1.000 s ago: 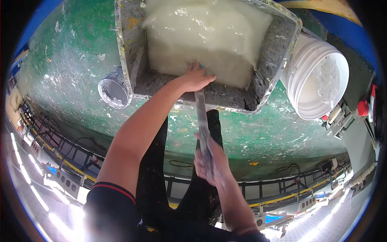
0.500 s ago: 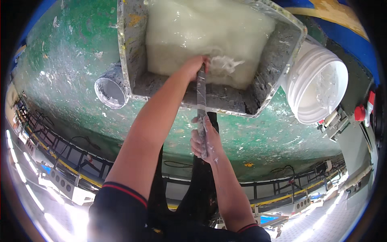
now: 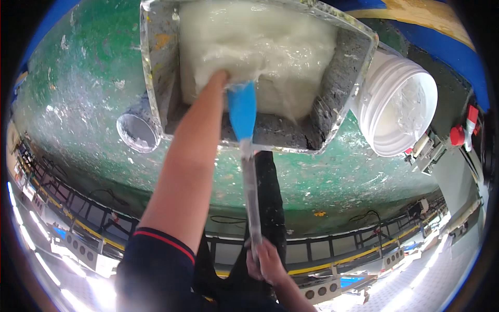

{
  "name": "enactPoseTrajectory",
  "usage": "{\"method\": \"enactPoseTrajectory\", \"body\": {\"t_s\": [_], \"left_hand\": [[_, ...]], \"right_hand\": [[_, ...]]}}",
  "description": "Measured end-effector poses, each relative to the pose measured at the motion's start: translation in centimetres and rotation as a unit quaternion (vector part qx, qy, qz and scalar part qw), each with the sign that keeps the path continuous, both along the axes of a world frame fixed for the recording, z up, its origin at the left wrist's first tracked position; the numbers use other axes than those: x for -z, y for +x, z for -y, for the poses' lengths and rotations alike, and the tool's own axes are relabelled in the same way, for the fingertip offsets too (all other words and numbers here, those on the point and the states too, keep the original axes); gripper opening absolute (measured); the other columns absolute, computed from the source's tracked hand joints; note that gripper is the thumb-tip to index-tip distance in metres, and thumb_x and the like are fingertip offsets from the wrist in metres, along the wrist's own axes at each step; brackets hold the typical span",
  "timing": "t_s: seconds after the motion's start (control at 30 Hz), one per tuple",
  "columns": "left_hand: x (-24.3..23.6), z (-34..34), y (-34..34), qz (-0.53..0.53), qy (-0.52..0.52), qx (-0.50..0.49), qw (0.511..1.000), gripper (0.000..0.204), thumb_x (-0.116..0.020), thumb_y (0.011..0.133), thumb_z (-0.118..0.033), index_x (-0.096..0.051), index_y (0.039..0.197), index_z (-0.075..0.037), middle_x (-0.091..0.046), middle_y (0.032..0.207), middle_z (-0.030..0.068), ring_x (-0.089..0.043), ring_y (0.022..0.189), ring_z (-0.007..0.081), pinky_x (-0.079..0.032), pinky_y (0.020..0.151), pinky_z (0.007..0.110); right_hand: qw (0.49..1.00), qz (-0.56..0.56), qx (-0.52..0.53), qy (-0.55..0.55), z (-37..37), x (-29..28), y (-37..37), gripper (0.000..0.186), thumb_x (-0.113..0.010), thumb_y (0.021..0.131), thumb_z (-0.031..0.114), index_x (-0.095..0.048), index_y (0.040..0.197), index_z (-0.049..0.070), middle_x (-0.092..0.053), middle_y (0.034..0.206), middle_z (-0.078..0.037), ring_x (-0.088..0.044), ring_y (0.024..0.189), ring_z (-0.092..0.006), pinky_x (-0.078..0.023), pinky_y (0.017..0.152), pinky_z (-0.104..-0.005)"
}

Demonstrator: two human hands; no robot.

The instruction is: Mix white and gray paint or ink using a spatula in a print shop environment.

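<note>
A grey, paint-stained tub (image 3: pixel 338 93) holds pale, creamy liquid (image 3: pixel 270 47). My left hand (image 3: pixel 219 79) reaches into the liquid just left of a scraper's blue blade (image 3: pixel 241 109); its fingers are hidden there. The scraper's long, grey-smeared handle (image 3: pixel 249 192) runs down over the tub's near rim. My right hand (image 3: pixel 262 260) grips the handle's lower end, close to my body.
A white bucket (image 3: pixel 377 104) lies tilted at the tub's right, and a smaller smeared container (image 3: pixel 138 130) sits at its left. A paint-spotted green floor (image 3: pixel 83 114) surrounds them. Red-handled tools (image 3: pixel 458 135) are at the far right.
My right hand has pulled the handle down toward my body, bringing the blue blade into sight at the tub's near side. My left hand has come off the handle and moved left into the liquid.
</note>
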State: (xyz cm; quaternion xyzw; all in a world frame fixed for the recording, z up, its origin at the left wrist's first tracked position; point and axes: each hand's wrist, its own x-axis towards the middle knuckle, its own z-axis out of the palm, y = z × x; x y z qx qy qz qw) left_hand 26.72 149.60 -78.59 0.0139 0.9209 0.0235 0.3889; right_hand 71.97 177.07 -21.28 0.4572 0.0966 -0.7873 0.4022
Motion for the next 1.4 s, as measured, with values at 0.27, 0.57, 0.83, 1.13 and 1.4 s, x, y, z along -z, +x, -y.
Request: {"method": "enactPoseTrajectory", "body": {"t_s": [0.27,0.57,0.83,1.13,1.4], "left_hand": [[-14.0,-15.1,17.1,-0.080,0.101,-0.008,0.992,0.048,-0.057,0.098,-0.034,-0.057,0.138,-0.007,-0.058,0.141,0.0195,-0.053,0.132,0.0397,-0.044,0.108,0.051],[-24.0,-14.8,19.6,-0.091,0.058,0.283,0.953,0.057,-0.060,0.097,-0.038,-0.049,0.146,-0.011,-0.037,0.160,0.0135,-0.035,0.148,0.0357,-0.038,0.116,0.054],[-29.8,-12.1,33.1,-0.065,0.044,0.129,0.989,0.056,-0.052,0.101,-0.042,-0.051,0.147,-0.011,-0.035,0.163,0.0149,-0.035,0.148,0.0344,-0.019,0.124,0.055],[-35.4,-9.7,40.9,-0.039,0.080,0.150,0.985,0.073,-0.064,0.094,-0.035,-0.037,0.157,-0.012,-0.018,0.170,0.0132,-0.019,0.156,0.0365,-0.021,0.123,0.058],[-23.8,18.4,51.6,0.139,-0.043,-0.174,0.974,0.055,-0.056,0.094,-0.047,-0.066,0.133,-0.009,-0.064,0.133,0.0270,-0.060,0.126,0.0426,-0.046,0.109,0.049]], "right_hand": [[0.978,0.069,-0.125,0.155,-6.7,-1.9,6.8,0.037,-0.049,0.108,0.033,-0.052,0.122,-0.001,-0.055,0.061,-0.004,-0.053,0.049,-0.0120,-0.042,0.045,-0.0273],[0.740,-0.065,-0.439,0.505,-9.8,0.6,12.3,0.036,-0.063,0.100,0.023,-0.057,0.124,-0.003,-0.068,0.077,-0.025,-0.066,0.070,-0.0482,-0.052,0.065,-0.0512],[0.833,-0.061,-0.330,0.440,-12.4,-2.1,14.2,0.024,-0.052,0.107,0.025,-0.056,0.107,0.001,-0.053,0.058,-0.003,-0.053,0.044,-0.0106,-0.040,0.041,-0.0294],[0.833,-0.030,-0.312,0.456,-11.1,-2.3,17.0,0.031,-0.046,0.110,0.033,-0.057,0.111,0.005,-0.047,0.056,-0.001,-0.049,0.041,-0.0101,-0.036,0.037,-0.0280],[0.873,0.041,-0.280,0.398,-7.8,-0.1,20.2,0.030,-0.049,0.108,0.038,-0.059,0.110,0.009,-0.045,0.058,0.001,-0.046,0.040,-0.0108,-0.034,0.035,-0.0279]]}}
